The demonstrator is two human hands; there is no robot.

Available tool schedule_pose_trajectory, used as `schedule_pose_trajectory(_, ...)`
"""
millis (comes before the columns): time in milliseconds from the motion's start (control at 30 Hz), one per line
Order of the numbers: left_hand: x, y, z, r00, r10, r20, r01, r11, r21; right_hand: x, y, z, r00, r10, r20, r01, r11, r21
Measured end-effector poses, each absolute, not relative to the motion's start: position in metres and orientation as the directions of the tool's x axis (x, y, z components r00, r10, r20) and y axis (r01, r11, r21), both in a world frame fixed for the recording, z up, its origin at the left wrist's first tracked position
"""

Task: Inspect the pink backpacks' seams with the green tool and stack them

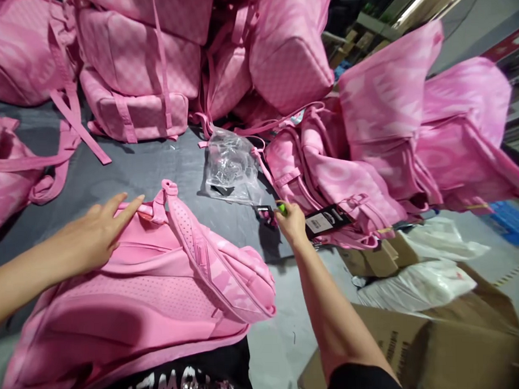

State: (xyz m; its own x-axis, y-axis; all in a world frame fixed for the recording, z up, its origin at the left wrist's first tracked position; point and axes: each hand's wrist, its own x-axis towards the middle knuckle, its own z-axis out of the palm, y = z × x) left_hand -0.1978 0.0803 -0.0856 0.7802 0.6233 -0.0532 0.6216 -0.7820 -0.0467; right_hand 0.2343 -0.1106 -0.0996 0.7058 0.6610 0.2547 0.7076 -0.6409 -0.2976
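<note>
A pink backpack (161,300) lies on the near edge of the table, straps and perforated back panel facing up. My left hand (94,228) rests on its top, fingers stretched out beside the top loop and strap joint. Off to the right, my right hand (291,219) is closed around a small bright green object (282,208), mostly hidden by the fingers. A small black piece (264,211) shows just left of those fingertips. Close to that hand, a black hang tag with a white label (328,220) hangs by the pink bags. A clear plastic bag (232,164) lies beyond it.
Pink checked backpacks (139,57) are piled along the back of the dark table (131,165). More pink backpacks (379,99) stand on the right edge. Below right are an open cardboard box (418,342), white plastic bags (420,285) and a blue crate (513,222).
</note>
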Motion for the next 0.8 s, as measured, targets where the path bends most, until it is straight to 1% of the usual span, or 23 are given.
schedule_pose_trajectory(100, -0.196, 0.079, -0.083, 0.774, 0.631, -0.053, 0.629, -0.776, -0.044, 0.284, -0.099, -0.113, 0.661, 0.743, 0.107, 0.744, -0.628, -0.23)
schedule_pose_trajectory(200, -0.196, 0.075, -0.079, 0.764, 0.643, -0.061, 0.642, -0.766, -0.039, 0.3, -0.085, -0.113, 0.609, 0.793, 0.009, 0.783, -0.599, -0.167)
schedule_pose_trajectory(300, -0.196, 0.072, -0.076, 0.758, 0.65, -0.046, 0.65, -0.76, -0.014, 0.3, -0.077, -0.106, 0.551, 0.833, -0.04, 0.824, -0.551, -0.129)
schedule_pose_trajectory(400, -0.197, 0.072, -0.077, 0.767, 0.641, -0.029, 0.641, -0.768, 0.001, 0.294, -0.08, -0.095, 0.492, 0.87, -0.035, 0.86, -0.492, -0.133)
schedule_pose_trajectory(500, -0.197, 0.075, -0.079, 0.775, 0.631, -0.026, 0.631, -0.776, -0.002, 0.276, -0.096, -0.083, 0.448, 0.892, 0.056, 0.887, -0.437, -0.147)
schedule_pose_trajectory(600, -0.193, 0.073, -0.077, 0.744, 0.664, -0.072, 0.666, -0.746, -0.008, 0.242, -0.108, -0.071, 0.373, 0.906, 0.197, 0.924, -0.344, -0.168)
schedule_pose_trajectory(633, -0.191, 0.071, -0.074, 0.73, 0.677, -0.095, 0.68, -0.733, 0.002, 0.226, -0.108, -0.067, 0.329, 0.909, 0.256, 0.939, -0.287, -0.188)
schedule_pose_trajectory(667, -0.189, 0.068, -0.071, 0.718, 0.687, -0.113, 0.693, -0.721, 0.021, 0.208, -0.107, -0.064, 0.269, 0.905, 0.33, 0.954, -0.205, -0.217)
schedule_pose_trajectory(733, -0.186, 0.064, -0.065, 0.702, 0.701, -0.126, 0.712, -0.696, 0.099, 0.165, -0.098, -0.059, 0.128, 0.856, 0.501, 0.959, 0.021, -0.282)
schedule_pose_trajectory(800, -0.19, 0.062, -0.065, 0.68, 0.728, -0.087, 0.724, -0.648, 0.234, 0.118, -0.085, -0.056, 0.008, 0.779, 0.627, 0.91, 0.254, -0.328)
